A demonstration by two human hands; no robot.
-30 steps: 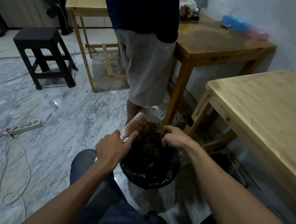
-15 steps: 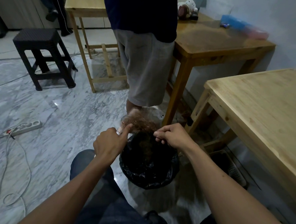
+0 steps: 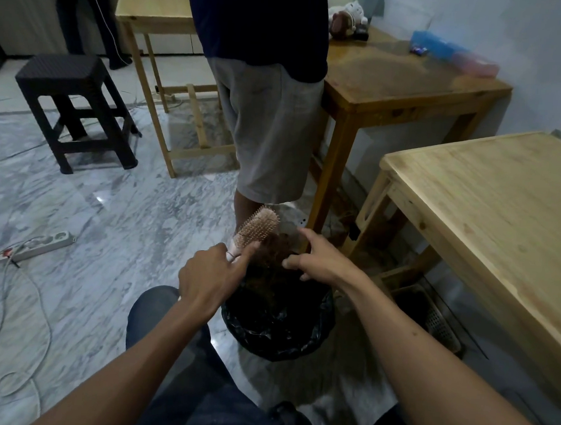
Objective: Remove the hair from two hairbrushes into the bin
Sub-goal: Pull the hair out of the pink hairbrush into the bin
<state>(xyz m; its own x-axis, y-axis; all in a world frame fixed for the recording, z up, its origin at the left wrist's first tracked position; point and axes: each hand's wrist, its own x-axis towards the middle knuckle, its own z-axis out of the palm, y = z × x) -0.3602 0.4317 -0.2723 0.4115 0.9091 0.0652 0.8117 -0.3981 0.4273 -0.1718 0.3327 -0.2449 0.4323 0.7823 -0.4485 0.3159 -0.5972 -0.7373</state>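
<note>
My left hand [image 3: 211,273] grips the handle of a pink paddle hairbrush [image 3: 259,226], bristles facing me, held over the far left rim of the bin. The bin [image 3: 279,324] is lined with a black bag and stands on the floor between my knees. A clump of brown hair [image 3: 278,246] hangs just right of the brush head above the bin. My right hand [image 3: 318,262] hovers over the bin's far right side with its fingers spread, touching or just off the clump. A second hairbrush is not in sight.
Another person in grey shorts [image 3: 271,129] stands right behind the bin. A light wooden table [image 3: 489,208] is at my right, a darker table [image 3: 395,78] behind it. A black stool [image 3: 72,107] and a power strip [image 3: 45,244] with cables lie on the marble floor at left.
My right hand, pinched on hair half a second ago, has spread its fingers. The brush head has turned so its bristles show, and the hair clump has come off it toward the bin.
</note>
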